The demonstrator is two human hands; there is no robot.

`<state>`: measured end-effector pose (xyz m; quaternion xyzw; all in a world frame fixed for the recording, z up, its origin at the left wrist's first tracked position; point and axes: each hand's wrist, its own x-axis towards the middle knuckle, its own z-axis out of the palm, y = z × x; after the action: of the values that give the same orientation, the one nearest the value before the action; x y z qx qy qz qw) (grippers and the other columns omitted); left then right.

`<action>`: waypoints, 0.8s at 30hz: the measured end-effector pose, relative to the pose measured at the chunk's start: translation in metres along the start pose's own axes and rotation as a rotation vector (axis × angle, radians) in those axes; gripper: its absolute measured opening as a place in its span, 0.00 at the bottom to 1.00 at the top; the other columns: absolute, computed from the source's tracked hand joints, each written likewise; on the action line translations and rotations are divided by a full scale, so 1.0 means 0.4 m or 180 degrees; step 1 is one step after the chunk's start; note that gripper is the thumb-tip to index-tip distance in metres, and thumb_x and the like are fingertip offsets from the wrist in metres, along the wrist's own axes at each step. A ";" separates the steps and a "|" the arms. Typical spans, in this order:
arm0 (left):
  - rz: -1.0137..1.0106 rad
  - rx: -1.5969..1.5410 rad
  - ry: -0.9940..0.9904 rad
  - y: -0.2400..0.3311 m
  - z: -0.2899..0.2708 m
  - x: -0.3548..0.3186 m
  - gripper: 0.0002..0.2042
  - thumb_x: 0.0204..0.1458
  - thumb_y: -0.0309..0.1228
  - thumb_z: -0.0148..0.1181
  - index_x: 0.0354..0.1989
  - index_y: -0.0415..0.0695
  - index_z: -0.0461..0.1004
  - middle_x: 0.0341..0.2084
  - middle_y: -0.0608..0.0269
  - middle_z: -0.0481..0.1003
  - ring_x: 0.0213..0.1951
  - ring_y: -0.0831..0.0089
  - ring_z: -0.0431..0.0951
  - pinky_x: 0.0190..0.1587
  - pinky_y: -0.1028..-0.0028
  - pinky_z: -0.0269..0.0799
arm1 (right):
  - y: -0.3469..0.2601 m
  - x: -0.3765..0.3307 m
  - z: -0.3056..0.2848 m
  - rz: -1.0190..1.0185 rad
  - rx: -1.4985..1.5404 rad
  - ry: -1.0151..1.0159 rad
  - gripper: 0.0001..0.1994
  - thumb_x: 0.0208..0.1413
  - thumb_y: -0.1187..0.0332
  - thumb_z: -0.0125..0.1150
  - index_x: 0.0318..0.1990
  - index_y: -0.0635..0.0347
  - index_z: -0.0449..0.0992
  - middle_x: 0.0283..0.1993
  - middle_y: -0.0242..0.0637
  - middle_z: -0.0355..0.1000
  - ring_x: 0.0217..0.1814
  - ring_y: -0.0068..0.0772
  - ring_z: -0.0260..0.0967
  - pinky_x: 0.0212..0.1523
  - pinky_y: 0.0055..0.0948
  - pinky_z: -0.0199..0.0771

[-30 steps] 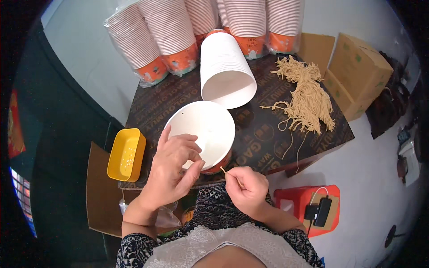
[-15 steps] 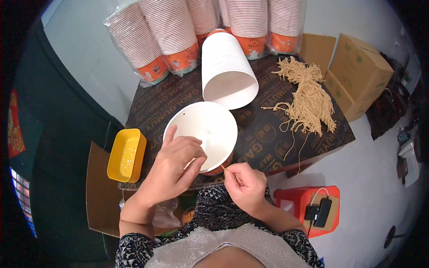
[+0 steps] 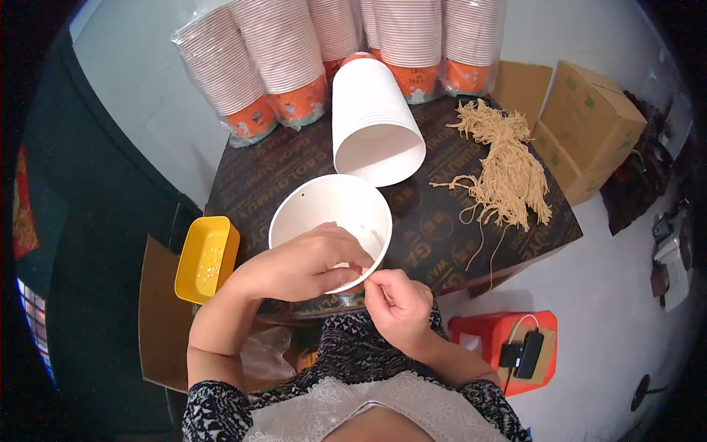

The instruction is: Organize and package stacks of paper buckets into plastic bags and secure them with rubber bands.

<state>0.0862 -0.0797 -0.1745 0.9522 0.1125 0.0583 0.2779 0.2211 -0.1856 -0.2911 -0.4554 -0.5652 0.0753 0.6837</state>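
Observation:
A paper bucket [image 3: 350, 200] with a white inside stands upright at the table's near edge. A small dark hole shows near its far left rim. My left hand [image 3: 317, 261] reaches over the near side, its fingers curled down inside against the near right wall. Thumb and fingertips come close together there; what they hold, if anything, is hidden. Just outside that part of the rim, my right hand [image 3: 400, 303] is closed in a pinch on a thin tan cord, mostly covered by the fingers.
Behind the bucket lies a nested stack of white buckets [image 3: 375, 99]. Bagged stacks of orange-based cups [image 3: 287, 55] line the back. A bundle of tan cords [image 3: 515, 173] lies right, a yellow tray [image 3: 193, 258] with small pale bits left. A red stool [image 3: 460, 328] stands lower right.
My left hand has moved right and down into the bucket, toward the rim beside my right hand. The right hand stays almost in place, closer against the rim.

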 end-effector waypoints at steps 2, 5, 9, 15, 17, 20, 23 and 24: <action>-0.0188 -0.0094 -0.0045 0.009 -0.002 0.007 0.09 0.52 0.26 0.57 0.40 0.39 0.77 0.34 0.54 0.78 0.44 0.56 0.74 0.57 0.62 0.62 | 0.005 -0.001 0.002 -0.0046 -0.0073 0.0061 0.06 0.48 0.82 0.63 0.30 0.64 0.73 0.16 0.33 0.68 0.16 0.18 0.65 0.18 0.20 0.62; -0.0433 -0.0173 -0.0061 0.008 0.002 0.006 0.06 0.52 0.26 0.57 0.35 0.38 0.76 0.30 0.53 0.77 0.41 0.54 0.75 0.54 0.62 0.64 | 0.012 -0.001 0.005 -0.0063 -0.0019 0.0039 0.06 0.49 0.82 0.63 0.32 0.64 0.73 0.17 0.32 0.69 0.17 0.17 0.65 0.18 0.19 0.62; -0.0845 -0.0047 0.0083 0.020 -0.003 0.006 0.05 0.52 0.27 0.57 0.28 0.38 0.74 0.27 0.51 0.76 0.34 0.51 0.76 0.43 0.60 0.69 | -0.001 0.016 -0.002 0.0338 0.0362 -0.0103 0.06 0.51 0.82 0.62 0.34 0.64 0.73 0.20 0.29 0.71 0.20 0.12 0.64 0.20 0.18 0.62; -0.0928 -0.0698 0.1172 0.041 0.021 -0.024 0.04 0.50 0.23 0.56 0.26 0.37 0.71 0.27 0.58 0.75 0.30 0.69 0.75 0.34 0.70 0.70 | 0.022 0.009 -0.059 0.1180 0.0831 -0.0886 0.01 0.56 0.79 0.59 0.34 0.67 0.73 0.25 0.25 0.69 0.25 0.09 0.60 0.24 0.15 0.60; -0.0821 -0.1178 0.1263 0.041 0.033 -0.026 0.05 0.51 0.23 0.56 0.25 0.37 0.71 0.28 0.59 0.75 0.31 0.74 0.74 0.34 0.73 0.69 | 0.016 0.024 -0.056 0.1124 0.0796 -0.0898 0.01 0.56 0.79 0.58 0.34 0.67 0.74 0.25 0.25 0.68 0.26 0.10 0.60 0.25 0.16 0.61; -0.0673 -0.2087 0.1405 0.042 0.055 -0.010 0.07 0.53 0.22 0.56 0.23 0.37 0.71 0.28 0.61 0.75 0.30 0.79 0.72 0.31 0.78 0.67 | 0.018 0.035 -0.049 0.1034 0.0776 -0.0947 0.02 0.57 0.77 0.57 0.34 0.67 0.75 0.24 0.26 0.68 0.27 0.12 0.61 0.27 0.17 0.62; -0.1072 -0.2558 0.1313 0.057 0.040 0.000 0.07 0.55 0.22 0.57 0.24 0.36 0.72 0.24 0.64 0.75 0.25 0.82 0.70 0.26 0.81 0.65 | 0.028 0.051 -0.053 0.0874 0.0754 -0.0958 0.03 0.58 0.77 0.57 0.35 0.67 0.75 0.25 0.27 0.68 0.28 0.13 0.62 0.28 0.18 0.63; -0.1523 -0.2592 0.1151 0.060 0.034 0.003 0.07 0.56 0.23 0.57 0.25 0.36 0.73 0.22 0.65 0.74 0.23 0.83 0.69 0.24 0.82 0.63 | 0.026 0.065 -0.055 0.0761 0.0728 -0.0929 0.03 0.58 0.77 0.57 0.35 0.67 0.76 0.25 0.27 0.68 0.28 0.14 0.63 0.28 0.18 0.63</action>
<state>0.0942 -0.1061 -0.1726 0.6888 0.3420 0.1960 0.6084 0.2532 -0.1755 -0.2791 -0.4230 -0.5880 0.2845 0.6280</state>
